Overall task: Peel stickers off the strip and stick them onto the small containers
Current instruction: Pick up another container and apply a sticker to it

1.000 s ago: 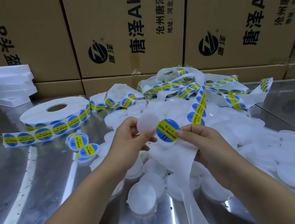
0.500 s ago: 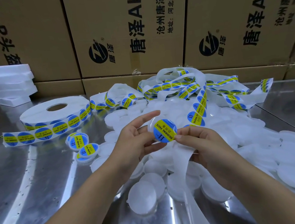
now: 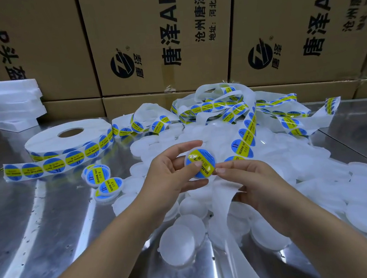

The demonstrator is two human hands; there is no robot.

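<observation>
My left hand (image 3: 170,174) holds a small round white container (image 3: 200,163) between thumb and fingers, and a blue and yellow sticker covers its top. My right hand (image 3: 249,184) touches the container's lower right edge with a fingertip and grips the white backing strip (image 3: 219,201), which hangs down toward me. The sticker strip (image 3: 245,136) runs from my right hand up to a tangled heap. Two stickered containers (image 3: 104,182) lie on the metal table to the left. Several bare white containers (image 3: 320,180) are piled around and under my hands.
A large sticker roll (image 3: 68,138) lies at the left on the shiny metal table (image 3: 40,235), its free end trailing leftward. White foam blocks (image 3: 13,103) are stacked at the back left. Brown cardboard boxes (image 3: 155,39) wall off the back.
The sticker went from my right hand onto the container in my left. The container has turned, and my left thumb now lies on its face.
</observation>
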